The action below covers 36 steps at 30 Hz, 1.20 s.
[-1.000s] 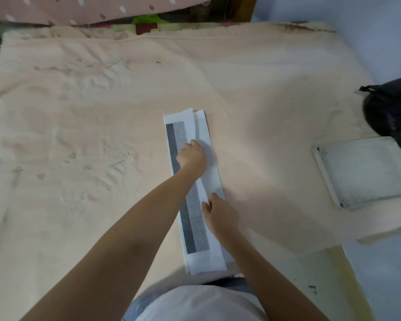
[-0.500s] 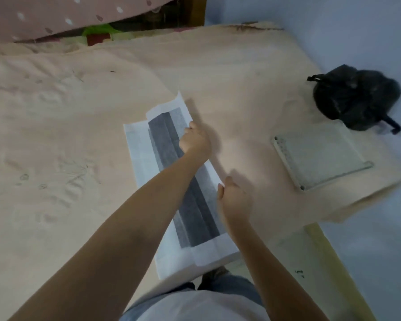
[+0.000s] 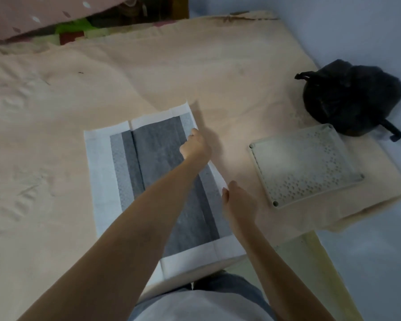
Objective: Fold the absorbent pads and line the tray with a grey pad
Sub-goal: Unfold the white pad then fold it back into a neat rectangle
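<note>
A grey pad [image 3: 158, 172] with a white border lies spread on the bed [image 3: 56, 112], near its front edge and left of centre, showing lengthwise creases. It looks thin, light and limp, a sheet that will sag and buckle if lifted by one point, so it wants holding at two spots along an edge or at two corners. The left hand [image 3: 195, 144] reaches across the pad to its far right edge, fingers curled together on the white border; it appears to pinch that edge, though the fingertips are hidden. Nearer along the same right edge, the right hand [image 3: 237, 202] has its grip closed on the border, which lifts slightly off the bed there. To the right, apart from the pad, a pale perforated tray [image 3: 306, 163] sits flat on the bed, with nothing lining it yet. Beyond the tray, at the far right, a black bag [image 3: 352, 96] rests on the bed's corner
</note>
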Each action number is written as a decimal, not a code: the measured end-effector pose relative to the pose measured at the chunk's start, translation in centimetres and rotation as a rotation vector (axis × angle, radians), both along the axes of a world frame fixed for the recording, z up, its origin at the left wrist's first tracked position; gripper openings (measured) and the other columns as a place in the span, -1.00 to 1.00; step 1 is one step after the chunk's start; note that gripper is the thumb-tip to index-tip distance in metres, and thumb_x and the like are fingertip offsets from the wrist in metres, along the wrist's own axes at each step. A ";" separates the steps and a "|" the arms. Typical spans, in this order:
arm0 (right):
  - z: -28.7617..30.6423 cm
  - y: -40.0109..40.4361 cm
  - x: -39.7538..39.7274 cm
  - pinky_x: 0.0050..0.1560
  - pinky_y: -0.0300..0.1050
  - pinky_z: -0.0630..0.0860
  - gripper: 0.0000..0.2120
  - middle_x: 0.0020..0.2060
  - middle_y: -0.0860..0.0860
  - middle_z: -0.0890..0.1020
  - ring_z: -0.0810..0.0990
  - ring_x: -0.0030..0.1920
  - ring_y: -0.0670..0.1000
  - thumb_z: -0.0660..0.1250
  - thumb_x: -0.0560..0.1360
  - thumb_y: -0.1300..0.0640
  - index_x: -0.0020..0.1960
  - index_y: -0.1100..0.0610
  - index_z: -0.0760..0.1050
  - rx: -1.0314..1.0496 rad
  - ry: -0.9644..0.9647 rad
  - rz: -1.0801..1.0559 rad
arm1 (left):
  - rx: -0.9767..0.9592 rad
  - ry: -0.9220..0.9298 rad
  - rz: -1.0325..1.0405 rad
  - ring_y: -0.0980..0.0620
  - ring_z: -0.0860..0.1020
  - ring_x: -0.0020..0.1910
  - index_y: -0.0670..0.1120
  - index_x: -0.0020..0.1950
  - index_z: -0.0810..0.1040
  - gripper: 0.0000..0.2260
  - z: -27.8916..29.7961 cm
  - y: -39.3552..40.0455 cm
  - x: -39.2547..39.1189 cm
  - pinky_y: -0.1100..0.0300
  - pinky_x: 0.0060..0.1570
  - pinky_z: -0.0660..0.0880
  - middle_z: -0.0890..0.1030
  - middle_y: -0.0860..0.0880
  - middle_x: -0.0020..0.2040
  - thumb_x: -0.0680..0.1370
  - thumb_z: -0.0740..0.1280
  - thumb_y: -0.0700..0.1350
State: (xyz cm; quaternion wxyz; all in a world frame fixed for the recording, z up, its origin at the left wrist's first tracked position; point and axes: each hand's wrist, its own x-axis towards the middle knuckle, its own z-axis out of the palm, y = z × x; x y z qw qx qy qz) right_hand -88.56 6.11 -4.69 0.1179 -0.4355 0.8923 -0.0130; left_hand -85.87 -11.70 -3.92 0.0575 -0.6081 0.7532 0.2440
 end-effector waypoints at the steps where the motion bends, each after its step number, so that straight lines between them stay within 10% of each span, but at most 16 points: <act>1: -0.2 0.1 -0.6 -0.41 -0.19 0.18 -0.76 -0.34 -0.06 0.40 0.43 -0.34 -0.04 0.02 0.64 0.00 0.00 0.12 0.37 0.004 -0.004 0.014 | 0.030 -0.007 0.007 -0.14 0.55 0.10 -0.20 0.42 0.15 -0.57 -0.2 0.0 -0.4 0.08 -0.19 0.36 0.49 -0.14 0.24 0.57 0.15 -0.22; 6: -1.6 0.2 -2.5 -0.24 -0.14 0.38 -0.73 -0.18 0.01 0.57 0.57 -0.16 0.01 0.02 0.64 -0.01 0.04 0.14 0.39 0.057 -0.075 0.107 | 0.147 -0.021 0.044 -0.17 0.47 0.25 -0.21 0.52 -0.02 -0.49 -1.1 0.2 -1.0 0.00 0.11 0.42 0.40 -0.17 0.37 0.61 0.08 -0.19; 10: -2.3 0.4 -2.8 -0.17 -0.10 0.42 -0.75 -0.08 0.05 0.55 0.55 -0.05 0.05 0.10 0.61 -0.01 0.06 0.16 0.41 0.057 -0.066 0.089 | 0.173 0.137 0.039 -0.17 0.55 0.04 -0.21 0.33 0.26 -0.67 -1.6 0.1 -0.2 0.04 -0.14 0.46 0.50 -0.19 0.20 0.62 0.09 -0.08; 17: -1.8 -0.9 -1.1 -0.17 -0.06 0.40 -0.81 -0.01 0.15 0.51 0.50 -0.01 0.13 0.20 0.51 0.15 0.05 0.23 0.39 0.005 -0.073 0.086 | 0.152 0.365 -0.029 -0.09 0.51 0.15 -0.12 0.34 0.39 -0.69 -1.4 0.9 2.3 0.09 0.05 0.45 0.48 -0.10 0.27 0.62 0.13 -0.07; 36: -0.5 -5.8 14.3 -0.03 0.02 0.51 -0.73 0.09 0.14 0.52 0.56 0.01 0.15 0.18 0.56 0.05 0.15 0.22 0.37 0.140 -0.467 0.538 | -0.113 -0.137 0.428 -0.17 0.36 0.24 -0.18 0.27 0.34 -0.69 -2.0 0.8 20.2 0.03 0.08 0.43 0.38 -0.20 0.25 0.54 0.24 -0.18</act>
